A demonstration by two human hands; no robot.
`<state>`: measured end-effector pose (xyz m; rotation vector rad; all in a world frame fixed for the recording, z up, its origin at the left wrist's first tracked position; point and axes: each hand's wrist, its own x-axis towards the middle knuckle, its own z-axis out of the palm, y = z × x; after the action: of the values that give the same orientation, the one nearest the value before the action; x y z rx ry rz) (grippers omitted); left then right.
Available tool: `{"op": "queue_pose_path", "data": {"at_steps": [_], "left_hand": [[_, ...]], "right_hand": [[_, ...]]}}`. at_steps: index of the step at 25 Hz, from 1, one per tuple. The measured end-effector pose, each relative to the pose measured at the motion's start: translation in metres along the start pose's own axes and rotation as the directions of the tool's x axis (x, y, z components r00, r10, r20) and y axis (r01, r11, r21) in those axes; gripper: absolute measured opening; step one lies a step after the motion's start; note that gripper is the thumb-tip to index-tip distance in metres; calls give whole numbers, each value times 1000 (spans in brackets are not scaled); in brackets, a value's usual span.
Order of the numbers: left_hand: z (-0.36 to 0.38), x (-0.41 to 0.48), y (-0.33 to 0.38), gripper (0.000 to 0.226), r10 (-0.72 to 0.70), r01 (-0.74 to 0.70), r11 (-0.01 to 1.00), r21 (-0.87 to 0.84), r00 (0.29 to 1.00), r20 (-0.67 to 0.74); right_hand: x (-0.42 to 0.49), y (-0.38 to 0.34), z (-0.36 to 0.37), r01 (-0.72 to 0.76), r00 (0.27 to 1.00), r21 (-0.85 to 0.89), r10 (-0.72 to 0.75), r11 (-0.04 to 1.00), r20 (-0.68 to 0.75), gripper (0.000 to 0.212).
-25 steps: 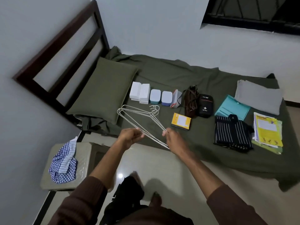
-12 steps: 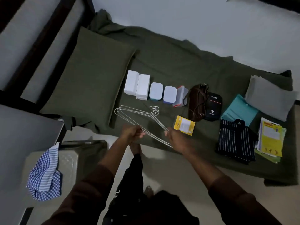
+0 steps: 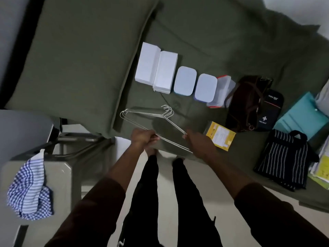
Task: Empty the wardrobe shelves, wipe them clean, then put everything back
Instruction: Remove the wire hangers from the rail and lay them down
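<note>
Now both hands hold the wire hangers (image 3: 151, 120) over the bed (image 3: 222, 41): left hand (image 3: 145, 139) clenched on the bottom bar, right hand (image 3: 200, 142) grasping the three o'clock corner.

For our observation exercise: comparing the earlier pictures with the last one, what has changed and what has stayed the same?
The camera tipped down and closer to the bed. The wire hangers stayed held in both hands, left hand gripping, right hand at the other corner, barely shifted. The boxes, yellow packet and striped bag lie as before.
</note>
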<state>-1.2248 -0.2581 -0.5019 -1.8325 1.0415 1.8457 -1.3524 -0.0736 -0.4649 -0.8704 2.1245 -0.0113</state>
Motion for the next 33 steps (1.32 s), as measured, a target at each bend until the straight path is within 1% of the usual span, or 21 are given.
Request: {"op": "queue_pose_path", "data": {"at_steps": [2,4,7,8,10,12,15,17,20,22,24,26,28,29,31,33], "left_hand": [[6,28,-1,18,1,-2,1000,-28,1000,-31],[13,61,-4,17,9,-12,999,-52,999,-46],[20,100,-13,18,23,-26,999,-29,997,-78],[22,111,-17,20,35,-35,999,2,995,-95],[24,125,-21,20,45,-37,997,67,992,-120],[25,127,-24,19,48,-32,990,135,992,-114],[28,115,-21,16,127,-95,956,276,987,-99],[31,98,-14,9,183,-156,935,319,982,-55],[37,79,-5,17,219,-220,899,378,975,46],[40,64,5,19,242,-264,866,424,964,106],[43,36,21,21,281,-324,815,480,946,161],[50,6,37,25,317,-389,769,508,921,226],[62,-25,47,27,345,-447,732,514,894,287],[70,-44,53,22,359,-487,708,511,872,333],[88,-84,62,10,406,-578,643,503,814,416],[103,-115,64,6,410,-628,594,502,774,483]], "right_hand": [[29,11,9,21,999,-28,-20,999,27,30],[60,24,20,34,999,-31,-34,999,19,30],[94,43,38,43,997,-79,-38,996,64,33],[104,50,46,43,995,-72,-36,996,91,36],[118,63,58,34,989,-4,-33,999,144,47],[125,72,64,5,982,47,-14,999,189,57],[122,73,60,-7,984,113,-14,994,180,54],[112,68,53,-15,988,170,-11,985,152,50],[84,62,38,-35,998,262,20,964,62,47],[61,59,25,-26,999,357,34,934,-16,43],[33,54,6,-65,990,485,116,872,-77,38],[3,47,-18,-138,965,580,240,803,-102,36],[-29,43,-39,-173,936,643,327,746,-127,34],[-45,41,-49,-173,923,677,357,716,-142,33],[-76,40,-66,-137,907,708,375,692,-190,32],[-107,43,-78,-104,887,728,395,677,-240,31]]}}
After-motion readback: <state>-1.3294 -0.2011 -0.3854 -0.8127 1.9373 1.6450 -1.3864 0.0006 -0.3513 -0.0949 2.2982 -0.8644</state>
